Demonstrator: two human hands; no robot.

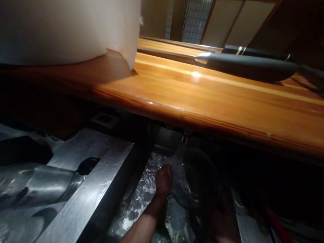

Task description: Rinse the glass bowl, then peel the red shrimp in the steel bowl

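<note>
Under the wooden counter, water runs from a tap (185,137) into a large round bowl (202,165), held tilted over a sink. My left hand (164,179) is closed at the bowl's left rim, beside the falling stream. In deep shadow at the bowl's right side is my right hand (222,216); its fingers are too dark to make out. Below the hands, rippling, foamy water (144,192) covers part of the sink. The far side of the bowl fades into darkness.
The wooden counter (192,91) overhangs the sink. On it are a large pale rounded object (68,30) and long dark handle-like objects (248,65). Left of the sink's metal edge (98,185) lies a shiny metal vessel (48,184). Something red (278,226) shows at lower right.
</note>
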